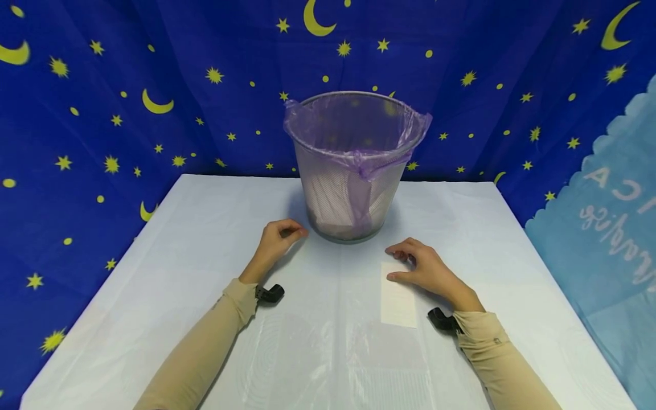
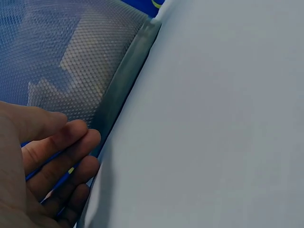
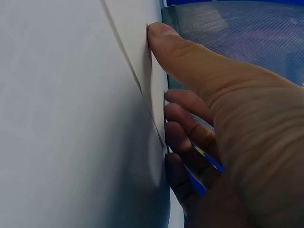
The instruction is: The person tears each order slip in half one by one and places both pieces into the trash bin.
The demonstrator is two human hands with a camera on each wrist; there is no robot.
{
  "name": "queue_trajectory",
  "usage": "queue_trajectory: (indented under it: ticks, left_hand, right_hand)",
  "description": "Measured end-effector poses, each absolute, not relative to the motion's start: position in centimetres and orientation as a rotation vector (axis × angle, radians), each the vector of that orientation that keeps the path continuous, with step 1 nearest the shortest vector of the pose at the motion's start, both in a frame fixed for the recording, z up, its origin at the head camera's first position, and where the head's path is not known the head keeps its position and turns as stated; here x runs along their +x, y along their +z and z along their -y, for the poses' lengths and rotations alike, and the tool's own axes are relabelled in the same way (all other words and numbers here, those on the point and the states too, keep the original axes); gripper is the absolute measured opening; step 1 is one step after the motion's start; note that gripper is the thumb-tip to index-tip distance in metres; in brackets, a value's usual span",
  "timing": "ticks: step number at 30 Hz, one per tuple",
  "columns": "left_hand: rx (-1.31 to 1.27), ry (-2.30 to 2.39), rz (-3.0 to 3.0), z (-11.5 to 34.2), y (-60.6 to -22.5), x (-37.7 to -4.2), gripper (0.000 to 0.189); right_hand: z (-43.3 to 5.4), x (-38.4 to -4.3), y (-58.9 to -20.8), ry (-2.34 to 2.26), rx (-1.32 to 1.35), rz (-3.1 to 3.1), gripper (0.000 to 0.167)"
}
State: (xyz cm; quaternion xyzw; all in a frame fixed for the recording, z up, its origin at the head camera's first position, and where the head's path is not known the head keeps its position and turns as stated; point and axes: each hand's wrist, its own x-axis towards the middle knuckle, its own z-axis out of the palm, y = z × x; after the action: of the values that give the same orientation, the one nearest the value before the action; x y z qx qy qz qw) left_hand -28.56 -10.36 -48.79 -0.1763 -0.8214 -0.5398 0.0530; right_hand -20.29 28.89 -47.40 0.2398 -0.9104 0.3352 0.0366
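Note:
A sheet of pale cream paper [image 1: 397, 304] lies flat on the white-covered table, right of the middle. Over its upper end is my right hand [image 1: 424, 267], its thumb touching the paper and its fingers bent on the table by the far edge. The right wrist view shows the thumb on the sheet [image 3: 138, 45], with a gap between thumb and fingers. My left hand [image 1: 277, 239] hovers with loosely bent fingers beside the base of a wire mesh wastebasket [image 1: 328, 188], holding nothing. A translucent purple bin bag [image 1: 365, 166] lines the basket and folds over its rim.
Pale crumpled paper [image 1: 333, 205] shows through the basket's mesh, low down. The white table cover [image 1: 205, 228] runs back to a blue curtain [image 1: 215, 114] with yellow moons and stars. A light blue cloth with lettering [image 1: 605, 239] hangs at the right.

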Motion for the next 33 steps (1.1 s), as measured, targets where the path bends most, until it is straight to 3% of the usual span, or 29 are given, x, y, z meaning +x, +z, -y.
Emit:
queue_trajectory:
  ticks: [8,15,22,33]
  left_hand:
    - [-0.552,-1.620,2.501,9.7,-48.7,-27.9,0.008]
    - [-0.566,-1.613,2.521,9.0,-48.6,-27.5,0.007]
    - [-0.588,-1.607,2.503,8.8,-48.4,-27.3,0.007]
    - [-0.589,-1.614,2.517,8.7,-48.4,-27.2,0.006]
  right_hand:
    - [-28.7,-20.1,-47.2,1.093,0.735,2.810,0.040]
    - [-28.4,-19.9,-46.7,0.924,0.811,2.769,0.044]
    - [-28.2,-19.7,-46.3,0.935,0.793,2.817,0.024]
    - [-28.0,-19.6,-46.3,1.031,0.754,2.890,0.016]
